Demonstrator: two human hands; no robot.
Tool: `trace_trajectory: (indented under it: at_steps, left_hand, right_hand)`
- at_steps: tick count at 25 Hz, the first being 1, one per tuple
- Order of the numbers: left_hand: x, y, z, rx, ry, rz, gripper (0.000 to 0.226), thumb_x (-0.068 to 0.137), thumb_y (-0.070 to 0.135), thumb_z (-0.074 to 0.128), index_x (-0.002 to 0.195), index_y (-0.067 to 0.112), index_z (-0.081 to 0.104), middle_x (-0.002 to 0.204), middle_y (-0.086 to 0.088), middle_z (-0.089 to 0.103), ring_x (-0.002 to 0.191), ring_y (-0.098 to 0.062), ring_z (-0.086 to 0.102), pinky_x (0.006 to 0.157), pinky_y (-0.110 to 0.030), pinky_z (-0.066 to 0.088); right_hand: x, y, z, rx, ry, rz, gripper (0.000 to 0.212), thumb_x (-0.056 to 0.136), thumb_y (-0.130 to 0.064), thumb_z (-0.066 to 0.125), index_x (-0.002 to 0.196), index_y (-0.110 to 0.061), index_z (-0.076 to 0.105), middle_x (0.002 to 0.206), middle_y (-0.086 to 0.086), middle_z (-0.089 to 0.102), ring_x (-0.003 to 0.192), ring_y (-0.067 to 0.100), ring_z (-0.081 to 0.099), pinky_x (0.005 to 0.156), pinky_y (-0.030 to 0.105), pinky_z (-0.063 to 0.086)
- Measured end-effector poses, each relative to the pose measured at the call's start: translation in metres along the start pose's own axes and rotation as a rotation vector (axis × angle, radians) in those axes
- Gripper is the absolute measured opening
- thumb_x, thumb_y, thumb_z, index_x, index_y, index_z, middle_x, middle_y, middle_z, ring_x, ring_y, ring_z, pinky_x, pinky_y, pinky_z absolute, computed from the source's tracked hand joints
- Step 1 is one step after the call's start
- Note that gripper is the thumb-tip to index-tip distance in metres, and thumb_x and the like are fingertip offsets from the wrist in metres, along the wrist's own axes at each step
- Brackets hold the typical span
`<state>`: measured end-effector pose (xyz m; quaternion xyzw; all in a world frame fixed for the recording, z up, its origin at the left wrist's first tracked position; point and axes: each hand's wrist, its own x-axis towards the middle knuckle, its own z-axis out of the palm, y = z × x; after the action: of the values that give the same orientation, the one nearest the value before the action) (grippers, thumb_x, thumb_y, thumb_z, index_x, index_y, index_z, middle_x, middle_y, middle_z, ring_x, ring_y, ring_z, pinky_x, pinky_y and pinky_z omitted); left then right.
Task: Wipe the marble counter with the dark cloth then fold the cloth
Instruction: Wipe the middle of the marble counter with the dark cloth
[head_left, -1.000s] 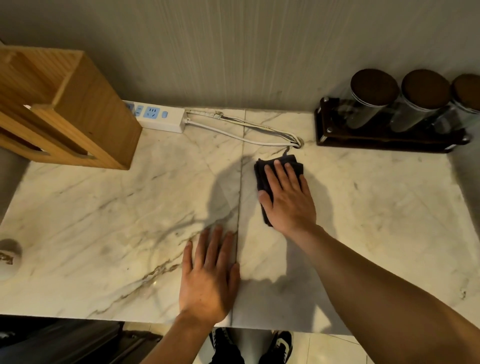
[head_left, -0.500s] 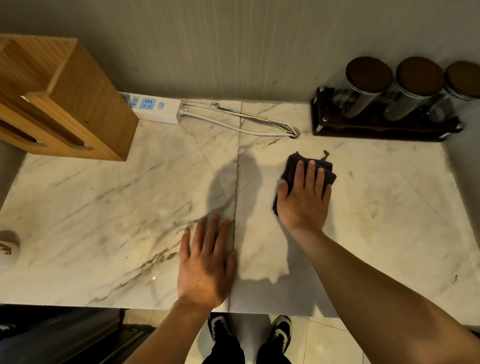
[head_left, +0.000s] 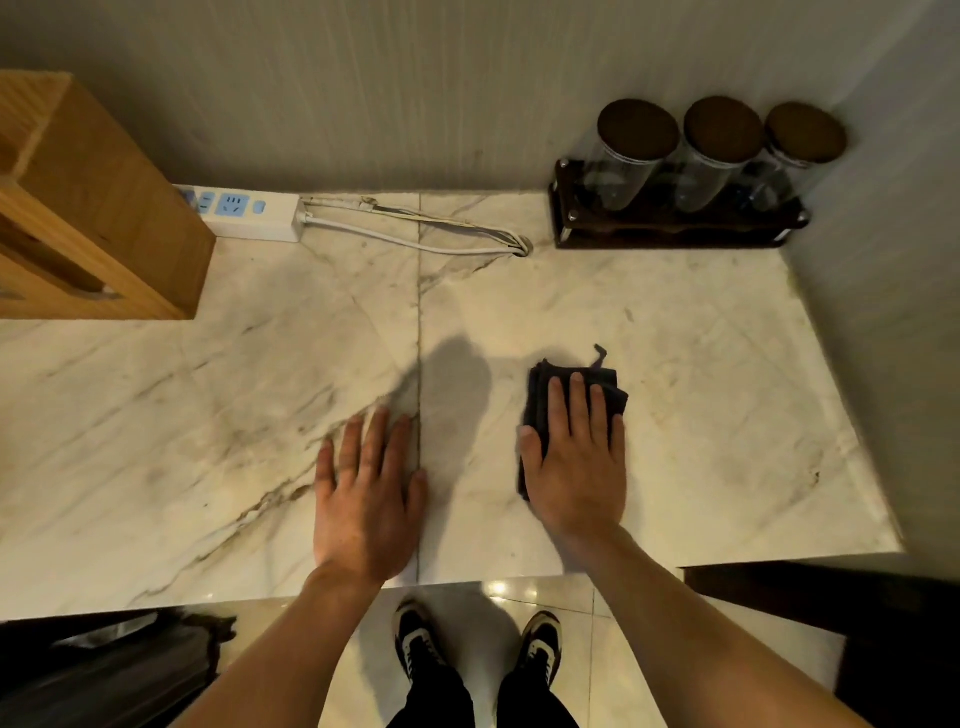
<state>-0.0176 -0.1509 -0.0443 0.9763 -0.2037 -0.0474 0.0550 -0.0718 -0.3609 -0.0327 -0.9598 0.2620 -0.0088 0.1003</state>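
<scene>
Head view: veined marble counter (head_left: 701, 374), both hands' fingers (head_left: 577, 400) spread flat, right on dark cloth (head_left: 537, 395).

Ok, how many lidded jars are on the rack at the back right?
3, side by side in the dark rack against the wall: left jar, middle jar, right jar. None looks hidden.

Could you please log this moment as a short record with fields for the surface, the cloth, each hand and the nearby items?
surface: marble counter, seam down the middle
cloth: dark cloth, bunched, right of the seam
right hand: flat, pressing on the cloth
left hand: flat on bare marble, empty
back left: wooden box, power strip
back right: three jars in a rack
</scene>
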Motion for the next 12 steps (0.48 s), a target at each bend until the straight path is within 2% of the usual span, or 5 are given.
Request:
trace_trajectory:
  at_steps: [6, 12]
  left_hand:
    - [0.0, 0.005, -0.006, -0.018, -0.01, -0.004, 0.062, 0.093, 0.048, 0.023, 0.147, 0.021, 0.029, 0.157, -0.01, 0.029, 0.145, -0.032, 0.017, 0.117, -0.053, 0.01]
    - [-0.006, 0.022, -0.013, -0.07, 0.025, -0.038, 0.057, 0.093, 0.039, 0.023, 0.143, 0.017, 0.039, 0.154, -0.009, 0.036, 0.144, -0.032, 0.021, 0.117, -0.053, 0.011]
  right_hand:
    - [-0.035, 0.017, -0.002, -0.041, -0.075, -0.112, 0.062, 0.098, -0.051, 0.017, 0.151, -0.022, 0.008, 0.16, 0.006, 0.01, 0.147, 0.023, 0.003, 0.118, 0.043, 0.001]
    - [-0.048, 0.056, -0.014, -0.069, -0.137, -0.388, 0.062, 0.098, -0.051, 0.025, 0.151, -0.022, 0.018, 0.159, 0.004, 0.015, 0.147, 0.023, 0.011, 0.117, 0.047, 0.014]
